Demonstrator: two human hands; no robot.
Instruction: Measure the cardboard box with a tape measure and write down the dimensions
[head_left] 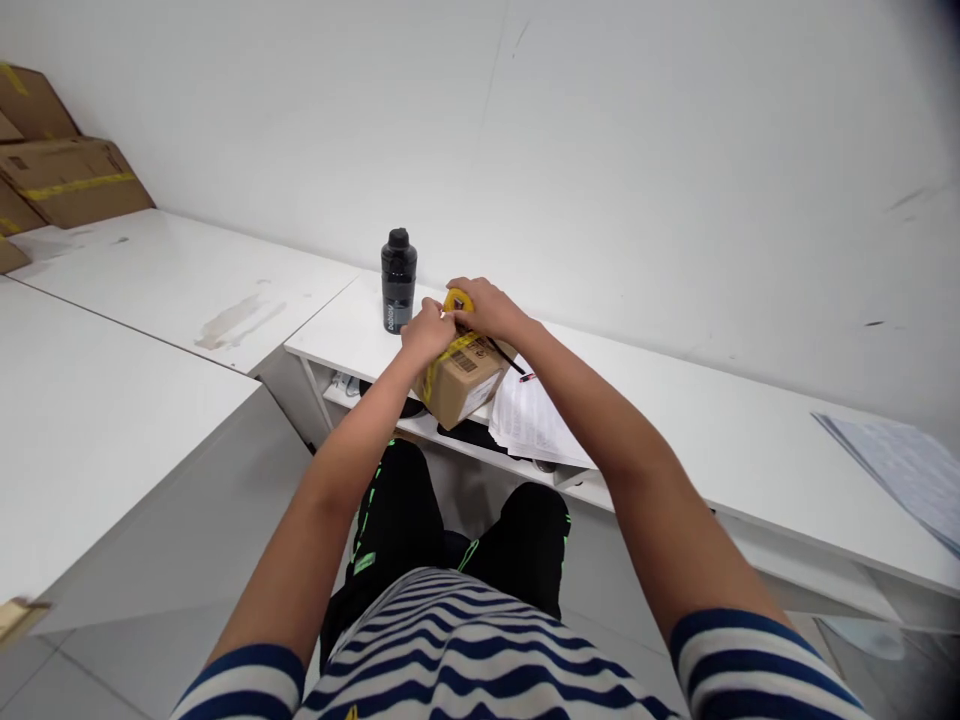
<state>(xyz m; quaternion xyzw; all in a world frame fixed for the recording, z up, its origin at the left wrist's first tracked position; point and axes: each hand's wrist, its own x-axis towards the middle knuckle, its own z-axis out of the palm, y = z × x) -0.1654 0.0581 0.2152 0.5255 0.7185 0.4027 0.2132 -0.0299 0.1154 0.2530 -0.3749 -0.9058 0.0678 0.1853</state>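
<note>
A small brown cardboard box (454,388) with yellow tape and printed labels rests near the front edge of the white table. Above its far end, my right hand (489,308) is closed around a round yellow tape measure (458,300) with a dark centre. My left hand (429,332) meets it from the left, fingers pinched together against the tape measure's side. What those fingertips hold is too small to make out. A black strap (507,357) lies to the right of the box, beneath my right forearm.
A black bottle (398,282) stands behind my left hand. Printed sheets (529,422) and a red pen (528,377) lie right of the box. More papers (900,465) are at far right. Taped cartons (75,180) are stacked at far left. A white wall rises behind the table.
</note>
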